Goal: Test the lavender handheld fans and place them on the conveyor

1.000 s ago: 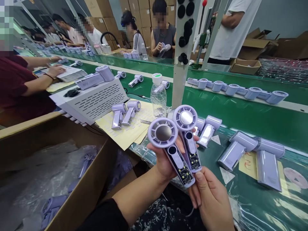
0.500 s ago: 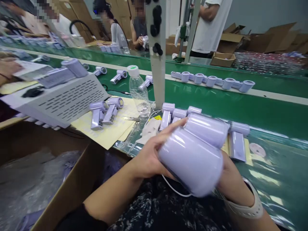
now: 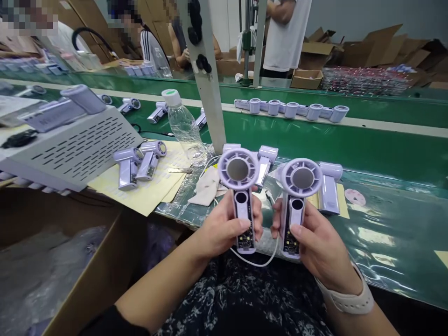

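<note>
Each of my hands grips a lavender handheld fan, held upright side by side over the bench's front edge. My left hand (image 3: 227, 224) wraps the handle of the left fan (image 3: 244, 205), thumb across its front. Around the handle of the right fan (image 3: 293, 224) my right hand (image 3: 318, 233) is closed, thumb on the front too. Both ring-shaped heads face me, and bare circuit boards show in the open handle fronts. Behind them lie more fans, one of them a fan (image 3: 330, 189) on yellow paper. A white cable (image 3: 257, 264) loops below my hands.
A grey vented box (image 3: 108, 144) stands left, with two fans (image 3: 149, 158) on yellow sheets beside it. A plastic bottle (image 3: 184, 126) leans near a metal post (image 3: 210, 93). Fans line the green conveyor (image 3: 280, 133). A carton (image 3: 94, 275) holds clear bags; co-workers are beyond.
The two fans, earlier held close together with their smooth backs showing, are now apart and turned with their ring heads and circuit boards toward me. The view has shifted slightly right.
</note>
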{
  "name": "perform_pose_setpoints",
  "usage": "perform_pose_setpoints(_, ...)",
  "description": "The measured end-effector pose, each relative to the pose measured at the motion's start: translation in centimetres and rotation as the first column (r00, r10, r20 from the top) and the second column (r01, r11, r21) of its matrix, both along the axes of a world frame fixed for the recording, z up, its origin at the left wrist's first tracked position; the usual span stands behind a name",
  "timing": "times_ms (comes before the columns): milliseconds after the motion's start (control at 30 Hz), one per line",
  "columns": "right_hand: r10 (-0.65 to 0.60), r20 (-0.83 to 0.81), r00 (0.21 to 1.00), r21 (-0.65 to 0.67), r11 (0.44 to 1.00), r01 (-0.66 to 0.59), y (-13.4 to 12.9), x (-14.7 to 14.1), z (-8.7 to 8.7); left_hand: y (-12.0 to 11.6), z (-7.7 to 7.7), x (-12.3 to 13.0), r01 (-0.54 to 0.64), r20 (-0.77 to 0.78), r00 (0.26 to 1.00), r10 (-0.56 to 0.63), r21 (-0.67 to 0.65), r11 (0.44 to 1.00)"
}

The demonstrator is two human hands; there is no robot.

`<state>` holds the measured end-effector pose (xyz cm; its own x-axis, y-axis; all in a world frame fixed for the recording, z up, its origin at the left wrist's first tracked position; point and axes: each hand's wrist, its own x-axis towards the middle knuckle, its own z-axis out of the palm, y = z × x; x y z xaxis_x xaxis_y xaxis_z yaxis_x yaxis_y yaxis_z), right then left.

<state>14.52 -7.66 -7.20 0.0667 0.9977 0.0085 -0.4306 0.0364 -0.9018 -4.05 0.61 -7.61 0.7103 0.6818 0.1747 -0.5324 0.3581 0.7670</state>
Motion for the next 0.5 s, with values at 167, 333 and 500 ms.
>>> perform_pose_setpoints(167, -0.021, 0.053, 0.998, -0.045, 0.999, 0.023, 0.1, -1.1, -0.5, -0.1, -0.7, -0.2, 0.013, -0.092, 0.996, -0.004, 0.095, 0.995)
perform_pose_setpoints(333, -0.034, -0.006, 0.999, -0.066, 0.997, 0.033, 0.7, -1.9, -0.6, -0.1, -0.8, -0.4, -0.009, -0.115, 0.993, 0.022, 0.112, 0.994)
perform_pose_setpoints(500, 0.000, -0.065, 0.998, -0.040, 0.999, -0.002, 0.5, -1.6, -0.6, -0.3, -0.8, -0.7, -0.004, -0.132, 0.991, 0.017, 0.100, 0.995)
